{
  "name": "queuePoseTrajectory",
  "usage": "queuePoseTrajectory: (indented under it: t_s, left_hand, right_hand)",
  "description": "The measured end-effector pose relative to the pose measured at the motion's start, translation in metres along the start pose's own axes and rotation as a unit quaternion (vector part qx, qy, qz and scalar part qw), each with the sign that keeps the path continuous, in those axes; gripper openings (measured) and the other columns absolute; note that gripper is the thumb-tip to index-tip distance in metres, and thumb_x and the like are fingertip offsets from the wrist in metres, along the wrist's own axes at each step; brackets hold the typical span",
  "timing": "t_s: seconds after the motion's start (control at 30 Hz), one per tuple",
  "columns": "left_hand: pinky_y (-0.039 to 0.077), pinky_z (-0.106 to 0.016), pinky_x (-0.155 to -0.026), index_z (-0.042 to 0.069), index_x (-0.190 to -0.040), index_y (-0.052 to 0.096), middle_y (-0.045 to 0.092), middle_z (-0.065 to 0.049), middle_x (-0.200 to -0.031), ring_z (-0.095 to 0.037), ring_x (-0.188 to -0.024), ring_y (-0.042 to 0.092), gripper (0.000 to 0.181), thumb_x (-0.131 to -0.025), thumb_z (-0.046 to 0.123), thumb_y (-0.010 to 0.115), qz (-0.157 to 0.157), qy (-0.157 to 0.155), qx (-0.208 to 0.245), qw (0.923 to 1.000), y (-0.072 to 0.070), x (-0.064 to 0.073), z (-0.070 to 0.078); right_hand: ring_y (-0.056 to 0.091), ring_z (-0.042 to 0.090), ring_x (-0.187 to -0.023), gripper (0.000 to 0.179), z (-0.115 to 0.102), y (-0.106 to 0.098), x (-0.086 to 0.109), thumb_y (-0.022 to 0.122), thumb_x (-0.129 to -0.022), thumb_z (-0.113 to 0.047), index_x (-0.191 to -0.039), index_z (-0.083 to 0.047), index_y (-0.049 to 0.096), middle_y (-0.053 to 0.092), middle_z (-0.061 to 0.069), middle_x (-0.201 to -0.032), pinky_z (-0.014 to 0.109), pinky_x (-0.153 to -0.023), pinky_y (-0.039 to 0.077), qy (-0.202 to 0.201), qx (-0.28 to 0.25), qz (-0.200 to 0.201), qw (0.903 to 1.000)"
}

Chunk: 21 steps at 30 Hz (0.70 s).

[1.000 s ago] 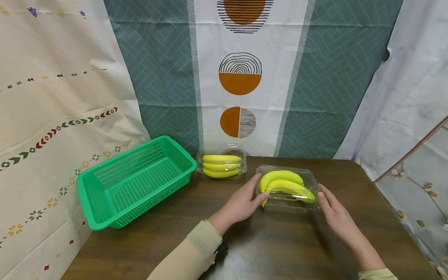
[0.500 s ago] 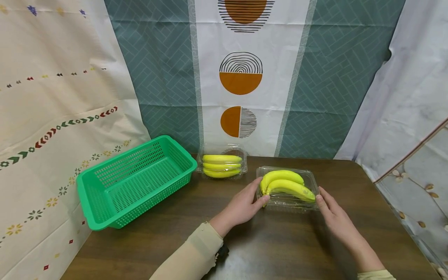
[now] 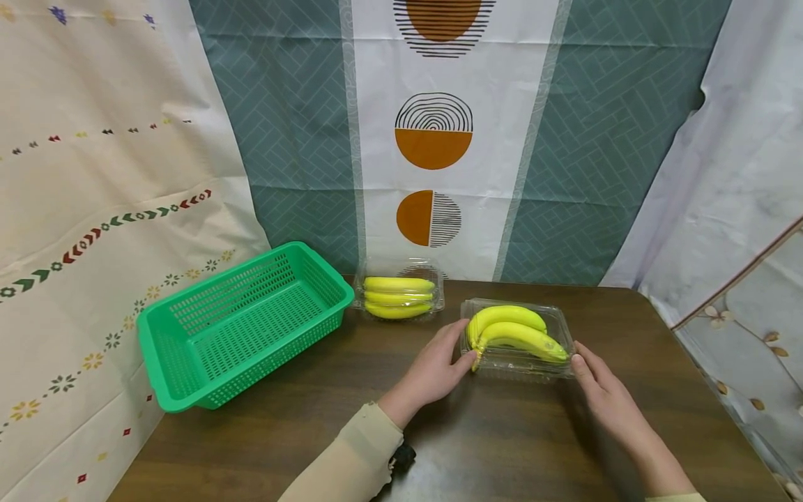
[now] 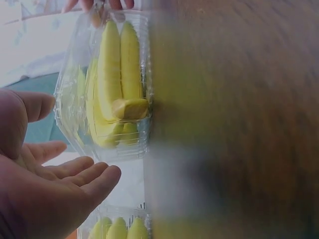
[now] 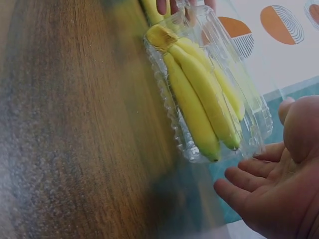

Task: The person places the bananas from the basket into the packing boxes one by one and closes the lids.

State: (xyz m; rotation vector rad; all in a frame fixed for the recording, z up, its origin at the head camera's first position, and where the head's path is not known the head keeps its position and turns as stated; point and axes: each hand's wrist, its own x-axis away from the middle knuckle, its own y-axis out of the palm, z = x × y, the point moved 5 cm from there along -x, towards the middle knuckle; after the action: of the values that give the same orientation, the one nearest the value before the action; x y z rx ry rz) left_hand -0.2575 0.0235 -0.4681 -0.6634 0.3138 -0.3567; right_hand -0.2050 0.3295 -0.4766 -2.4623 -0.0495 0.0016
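A clear plastic clamshell box (image 3: pixel 517 367) holding a bunch of yellow bananas (image 3: pixel 523 336) sits on the brown table, its lid down. My left hand (image 3: pixel 433 369) is at the box's left end, fingers fairly straight; in the left wrist view the thumb is at the lid's edge and the other fingers are spread beside it. My right hand (image 3: pixel 611 397) is at the right end. Seen from the right wrist, its fingers (image 5: pixel 239 184) are extended by the box's corner, not wrapped round it. Whether the fingertips still touch the plastic is hard to tell.
A second clear box (image 3: pixel 437 296) with bananas (image 3: pixel 398 298) stands at the back of the table (image 3: pixel 502 446), against the patterned curtain. At the left is a green perforated plastic basket (image 3: pixel 276 348) with nothing in it.
The front edge of the box's lid sits lower than a second ago. My left hand has eased slightly left and my right hand slightly right, away from the box's ends.
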Motion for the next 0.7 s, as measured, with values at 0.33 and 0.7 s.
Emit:
queuePoseTrajectory:
  t_s: [0.33, 0.7]
  left_hand:
    - [0.042, -0.055, -0.123, 0.008, -0.167, 0.047, 0.048, -0.014, -0.168, -0.033, -0.154, 0.048, 0.061, -0.112, 0.024, 0.067, 0.02, -0.038, 0.019, 0.9989, 0.0026, 0.0005, -0.0048]
    - [0.051, -0.052, -0.113, 0.007, -0.159, 0.055, 0.061, -0.015, -0.15, -0.03, -0.137, 0.061, 0.055, -0.109, 0.023, 0.072, 0.033, -0.045, 0.014, 0.9984, 0.0026, 0.0, -0.0077]
  right_hand:
    - [0.028, 0.061, -0.156, 0.08, 0.0039, 0.0017, 0.0005, 0.041, -0.119, -0.053, -0.174, 0.002, 0.02, 0.024, 0.037, -0.174, 0.079, -0.117, 0.031, 0.03, -0.029, -0.004, 0.9991]
    - [0.038, 0.056, -0.153, 0.075, 0.0071, 0.0045, -0.0029, 0.044, -0.12, -0.048, -0.175, -0.001, 0.023, 0.036, 0.036, -0.169, 0.073, -0.117, 0.036, 0.054, -0.052, 0.011, 0.9971]
